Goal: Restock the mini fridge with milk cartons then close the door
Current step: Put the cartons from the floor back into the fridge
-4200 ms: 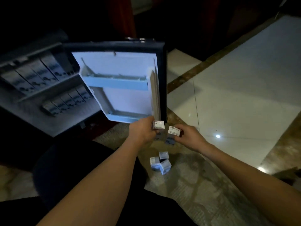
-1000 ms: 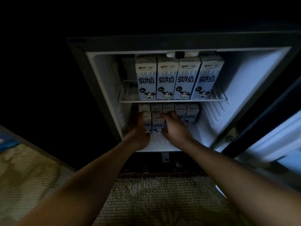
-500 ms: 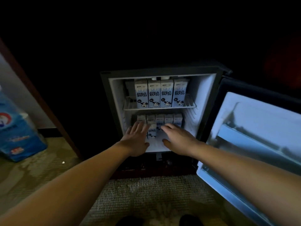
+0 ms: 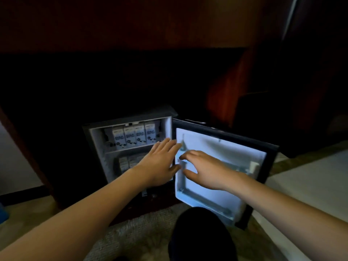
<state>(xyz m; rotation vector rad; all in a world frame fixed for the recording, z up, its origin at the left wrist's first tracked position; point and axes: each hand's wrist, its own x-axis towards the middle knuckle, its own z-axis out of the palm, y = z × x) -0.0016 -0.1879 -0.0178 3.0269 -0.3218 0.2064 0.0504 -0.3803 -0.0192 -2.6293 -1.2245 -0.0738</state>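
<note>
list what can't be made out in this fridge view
Head view:
- Lower-shelf milk cartons: left hand covers part; count unclear.
- Upper-shelf milk cartons: print too small, blurred.
- Fridge door: bottom edge hidden by a dark shape.
- Right hand: contact with the door unclear.

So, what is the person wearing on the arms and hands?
The left arm and right arm are bare to the picture's edge: no sleeves, watch or bracelet. The left hand and right hand wear no gloves; no rings show on the fingers, though the picture is dim.
</note>
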